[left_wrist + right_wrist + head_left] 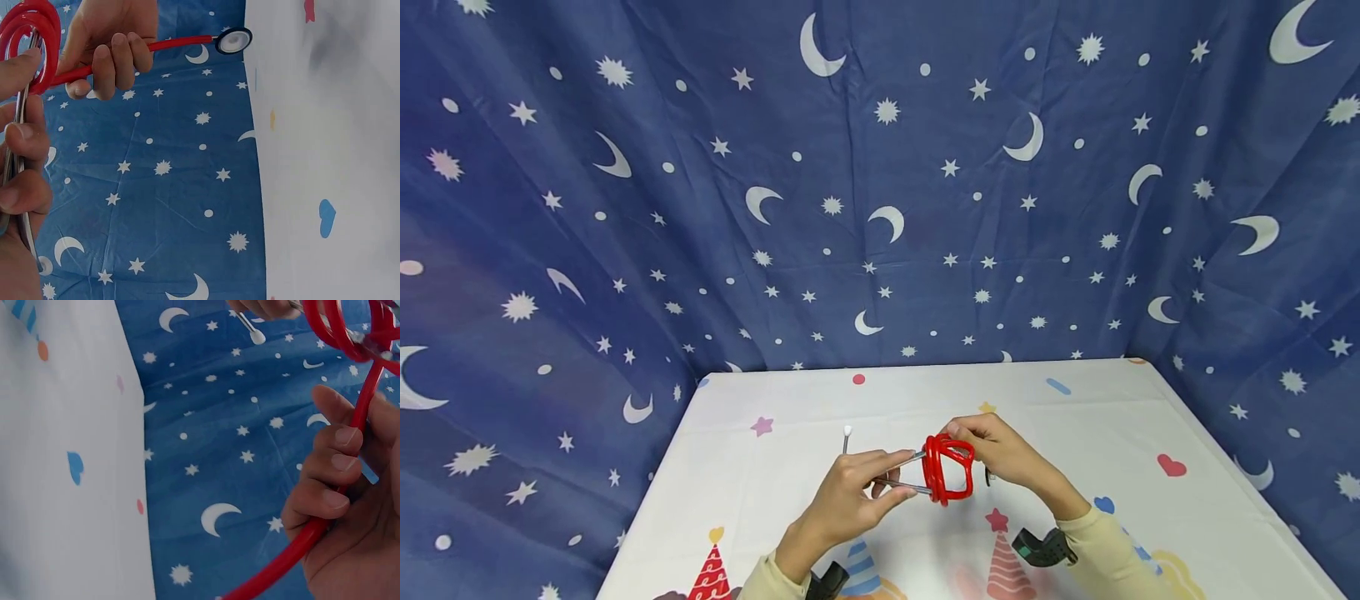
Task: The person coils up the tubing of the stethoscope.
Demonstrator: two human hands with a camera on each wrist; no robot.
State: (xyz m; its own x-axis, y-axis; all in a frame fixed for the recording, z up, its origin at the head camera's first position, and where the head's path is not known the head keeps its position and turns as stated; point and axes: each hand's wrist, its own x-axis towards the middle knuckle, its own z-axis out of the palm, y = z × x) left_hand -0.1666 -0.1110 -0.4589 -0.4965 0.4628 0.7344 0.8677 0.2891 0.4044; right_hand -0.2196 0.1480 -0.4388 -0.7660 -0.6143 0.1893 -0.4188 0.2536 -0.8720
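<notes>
A stethoscope with red tubing is held up over the table, its tubing wound in several loops near the metal ear tubes. My left hand grips these ear tubes between thumb and fingers. One white ear tip sticks out past that hand; in the right wrist view an ear tip shows too. My right hand is at the far side of the loops, fingers curled round the free length of tube. From this hand the round chest piece extends at the tube's end.
A white tablecloth printed with party hats, hearts and stars covers the table. Behind it and along both sides hangs a dark blue curtain with moons and stars. Each wrist wears a black strapped device.
</notes>
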